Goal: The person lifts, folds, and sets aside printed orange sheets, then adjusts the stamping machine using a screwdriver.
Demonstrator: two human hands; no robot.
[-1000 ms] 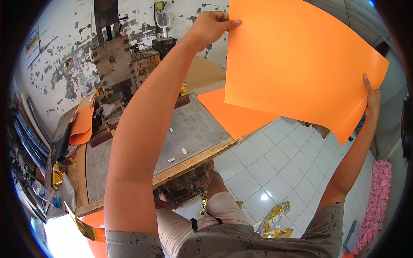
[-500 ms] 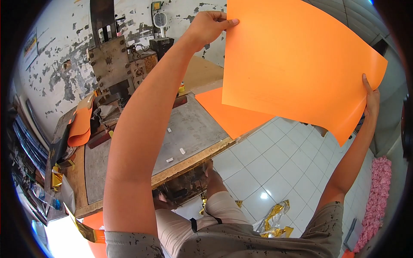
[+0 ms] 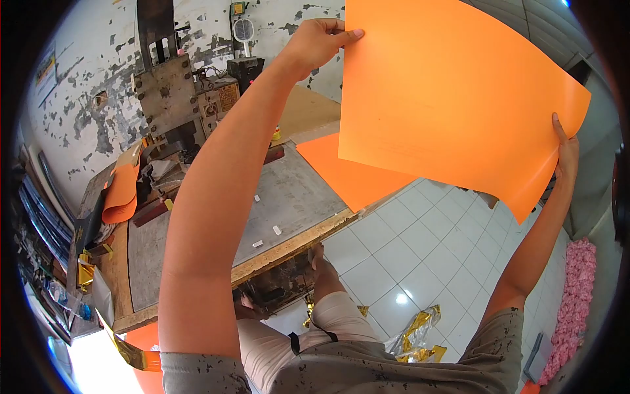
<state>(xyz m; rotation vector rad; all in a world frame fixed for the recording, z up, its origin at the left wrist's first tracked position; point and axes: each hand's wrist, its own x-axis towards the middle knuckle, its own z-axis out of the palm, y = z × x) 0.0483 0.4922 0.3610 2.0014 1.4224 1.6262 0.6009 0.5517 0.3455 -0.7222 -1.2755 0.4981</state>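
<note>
A large orange sheet (image 3: 446,98) is held up between my two hands, in the upper right of the head view. My left hand (image 3: 321,46) pinches its left edge near the top, thumb lying on the front face. Lower on the right side, my right hand (image 3: 566,154) grips the other edge, which curls around it; most of those fingers are behind the sheet. Below the raised sheet, another orange sheet (image 3: 354,174) lies on the worktable (image 3: 295,203) and overhangs its front edge.
A heavy metal press (image 3: 167,95) stands at the back left of the table. Rolled orange material (image 3: 121,194) lies beside it. Small white pieces (image 3: 277,230) are on the grey tabletop. Gold foil scraps (image 3: 420,331) lie on the tiled floor, and a pink textured bundle (image 3: 574,308) is at right.
</note>
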